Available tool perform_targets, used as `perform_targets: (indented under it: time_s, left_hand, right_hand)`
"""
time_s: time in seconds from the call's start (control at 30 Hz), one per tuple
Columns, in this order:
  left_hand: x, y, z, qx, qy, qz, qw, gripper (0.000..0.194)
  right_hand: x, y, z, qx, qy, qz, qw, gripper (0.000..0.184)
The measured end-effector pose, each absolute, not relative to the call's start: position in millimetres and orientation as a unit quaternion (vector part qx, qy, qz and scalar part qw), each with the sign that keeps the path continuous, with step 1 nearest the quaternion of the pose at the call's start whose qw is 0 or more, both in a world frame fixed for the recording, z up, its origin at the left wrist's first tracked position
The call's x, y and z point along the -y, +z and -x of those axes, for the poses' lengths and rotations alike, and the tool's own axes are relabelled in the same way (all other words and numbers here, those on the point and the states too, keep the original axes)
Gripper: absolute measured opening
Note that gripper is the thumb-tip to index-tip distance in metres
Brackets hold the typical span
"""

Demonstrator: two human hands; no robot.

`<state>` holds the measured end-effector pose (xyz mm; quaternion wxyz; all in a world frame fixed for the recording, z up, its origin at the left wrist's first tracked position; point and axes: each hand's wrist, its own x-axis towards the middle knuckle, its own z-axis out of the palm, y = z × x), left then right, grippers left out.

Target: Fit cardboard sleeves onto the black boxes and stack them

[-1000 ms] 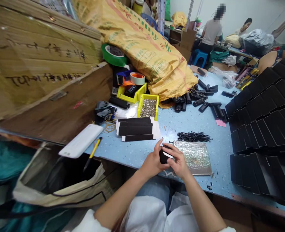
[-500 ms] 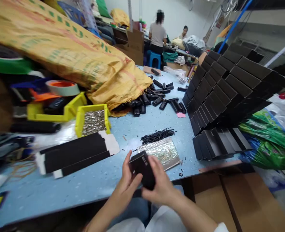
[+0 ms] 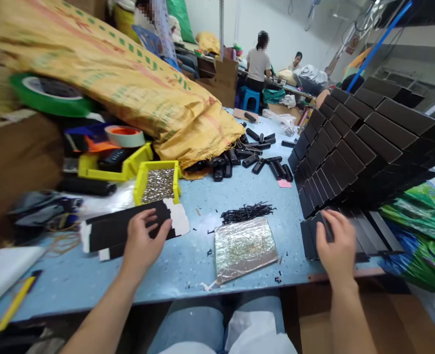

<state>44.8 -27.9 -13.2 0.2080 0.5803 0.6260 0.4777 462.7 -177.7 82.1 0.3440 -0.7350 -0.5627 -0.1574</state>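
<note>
My left hand (image 3: 146,241) is open, fingers apart, over the flat unfolded black carton (image 3: 110,228) with white end flaps; whether it touches the carton I cannot tell. At the right, my right hand (image 3: 338,243), slightly blurred, has thumb and fingers around a closed black box (image 3: 328,230) at the front row of boxes. Similar black boxes (image 3: 357,147) form a tall stack just behind. Between the hands lies a foil-wrapped slab (image 3: 245,248), with a heap of thin black sticks (image 3: 246,212) along its far edge.
A yellow bin (image 3: 139,184) of small metal parts stands behind the carton. A large yellow woven sack (image 3: 173,108) spills black handheld devices (image 3: 252,160) onto the blue table (image 3: 198,255). Tape rolls and a yellow cutter (image 3: 16,302) are at left. People sit farther back.
My hands have parted. The right one has carried the black box from over the front of the slab to the row at right; the left has let go and moved left over the flat carton.
</note>
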Motion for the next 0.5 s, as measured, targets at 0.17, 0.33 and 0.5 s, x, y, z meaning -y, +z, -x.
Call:
perform_targets:
  time_s: [0.17,0.33,0.5]
  left_hand:
    - [-50.7,11.1,-25.2,-0.665,0.344,-0.66,0.063,0.039]
    - [-115.5,17.6,-15.5,-0.668,0.174,-0.717,0.099,0.017]
    - [-129.0,5.1,-10.9,-0.685,0.089,-0.714,0.116,0.011]
  right_hand:
    - [-3.4,41.4,-434.5,0.524,0.093,0.761,0.371,0.051]
    - [-94.6,13.8,-456.1,0.442,0.135,0.812,0.357,0.056]
    - [-52.6,-13.8,-461.2,0.415,0.198,0.806,0.373,0.043]
